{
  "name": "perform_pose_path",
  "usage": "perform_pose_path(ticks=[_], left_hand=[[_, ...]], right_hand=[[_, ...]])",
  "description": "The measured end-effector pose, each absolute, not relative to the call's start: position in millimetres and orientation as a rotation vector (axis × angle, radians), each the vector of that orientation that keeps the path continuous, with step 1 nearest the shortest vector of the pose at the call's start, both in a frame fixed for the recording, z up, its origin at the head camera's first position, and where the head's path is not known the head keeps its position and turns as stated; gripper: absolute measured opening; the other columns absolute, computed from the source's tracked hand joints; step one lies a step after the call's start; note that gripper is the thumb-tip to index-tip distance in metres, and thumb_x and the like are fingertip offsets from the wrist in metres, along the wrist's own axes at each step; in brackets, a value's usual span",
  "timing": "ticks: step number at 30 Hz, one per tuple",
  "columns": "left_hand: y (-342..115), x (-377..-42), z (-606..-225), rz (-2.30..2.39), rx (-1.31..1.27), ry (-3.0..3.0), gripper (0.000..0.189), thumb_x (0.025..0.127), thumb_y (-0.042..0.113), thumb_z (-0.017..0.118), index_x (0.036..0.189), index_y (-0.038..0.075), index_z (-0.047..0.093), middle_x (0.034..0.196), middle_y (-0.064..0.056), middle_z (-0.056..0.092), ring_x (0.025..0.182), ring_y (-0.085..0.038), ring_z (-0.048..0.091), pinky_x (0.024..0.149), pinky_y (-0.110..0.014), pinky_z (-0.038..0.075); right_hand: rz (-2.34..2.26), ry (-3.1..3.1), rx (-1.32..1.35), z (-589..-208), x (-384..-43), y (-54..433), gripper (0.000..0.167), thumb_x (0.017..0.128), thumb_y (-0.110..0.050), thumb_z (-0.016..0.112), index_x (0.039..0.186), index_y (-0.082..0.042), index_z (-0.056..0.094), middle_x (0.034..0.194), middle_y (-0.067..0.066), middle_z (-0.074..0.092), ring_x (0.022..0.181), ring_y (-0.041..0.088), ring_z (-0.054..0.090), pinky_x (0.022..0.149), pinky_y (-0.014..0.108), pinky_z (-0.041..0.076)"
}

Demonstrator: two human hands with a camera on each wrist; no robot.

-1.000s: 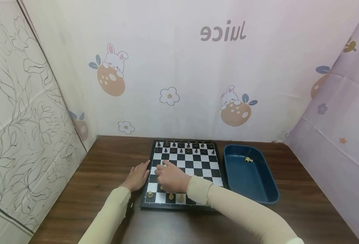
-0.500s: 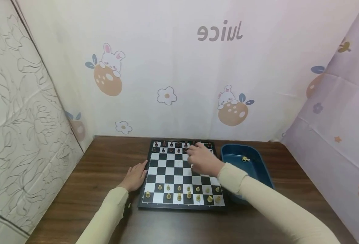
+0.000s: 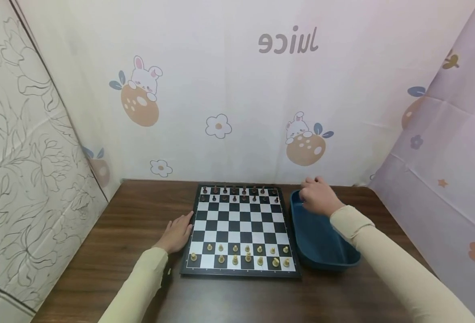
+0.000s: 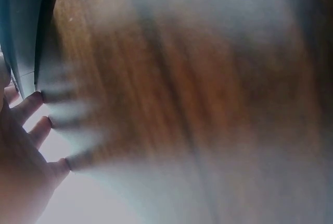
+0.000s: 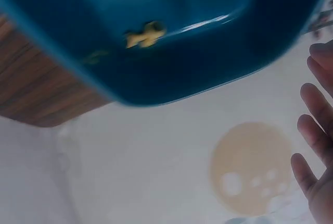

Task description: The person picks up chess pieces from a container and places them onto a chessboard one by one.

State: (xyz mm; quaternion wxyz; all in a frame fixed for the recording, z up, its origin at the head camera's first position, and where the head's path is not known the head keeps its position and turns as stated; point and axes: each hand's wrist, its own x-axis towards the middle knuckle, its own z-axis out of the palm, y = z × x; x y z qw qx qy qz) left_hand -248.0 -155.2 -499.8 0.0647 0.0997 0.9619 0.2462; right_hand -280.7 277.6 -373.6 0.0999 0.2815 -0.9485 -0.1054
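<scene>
My right hand hovers over the far end of the blue tray. In the right wrist view its fingers are spread and loosely bent, with nothing between them. Small cream chess pieces lie close together in the tray; in the head view the hand hides them. My left hand lies on the table, fingertips at the left edge of the chessboard. On the board, two rows of cream chess pieces stand at the near side, two rows of dark chess pieces at the far side.
The brown wooden table carries board and tray side by side, a narrow gap between them. A printed cloth hangs behind the table's far edge, with more cloth at both sides.
My right hand has left the board's near-left squares and swung right, over the board, to above the tray. The cream pieces it covered now show. The left hand stays by the board.
</scene>
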Motion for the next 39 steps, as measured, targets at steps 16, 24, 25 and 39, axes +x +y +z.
perform_pose_path(ticks=[16, 24, 25, 39], left_hand=[[-155.6, -251.2, -498.2, 0.743, 0.279, 2.892, 0.052, 0.103, 0.025, 0.037, 0.15, 0.007, 0.027, 0.149, -0.018, 0.035, 0.139, -0.037, 0.025, 0.111, -0.06, 0.01], [-157.1, -252.0, -504.4, 0.748, 0.304, 2.899, 0.052, 0.103, 0.025, 0.038, 0.15, 0.008, 0.028, 0.149, -0.017, 0.036, 0.139, -0.036, 0.026, 0.111, -0.06, 0.012], [-156.7, -251.5, -504.7, 0.75, 0.31, 2.899, 0.052, 0.103, 0.025, 0.038, 0.15, 0.008, 0.028, 0.149, -0.017, 0.036, 0.139, -0.036, 0.027, 0.111, -0.06, 0.012], [-155.5, -248.7, -502.6, 0.738, 0.313, 2.924, 0.051, 0.102, 0.023, 0.039, 0.149, 0.006, 0.03, 0.148, -0.018, 0.037, 0.138, -0.038, 0.028, 0.11, -0.061, 0.014]], right_hand=[[-0.427, -2.867, 0.69, -404.6, -300.2, 334.2, 0.042, 0.072, -0.007, 0.078, 0.048, -0.018, 0.046, 0.058, 0.0, 0.047, 0.064, 0.023, 0.044, 0.064, 0.041, 0.034], [-0.521, -2.813, 0.691, -424.8, -305.9, 342.6, 0.033, 0.072, -0.003, 0.079, 0.054, -0.015, 0.055, 0.058, 0.002, 0.052, 0.066, 0.026, 0.05, 0.068, 0.046, 0.04], [-0.535, -2.81, 0.698, -427.5, -305.9, 343.7, 0.032, 0.072, -0.003, 0.079, 0.054, -0.015, 0.056, 0.058, 0.002, 0.053, 0.067, 0.027, 0.05, 0.069, 0.047, 0.041], [-0.757, -2.773, 0.731, -449.1, -301.3, 351.9, 0.027, 0.075, -0.001, 0.078, 0.061, -0.015, 0.06, 0.056, 0.001, 0.048, 0.062, 0.024, 0.045, 0.068, 0.041, 0.038]])
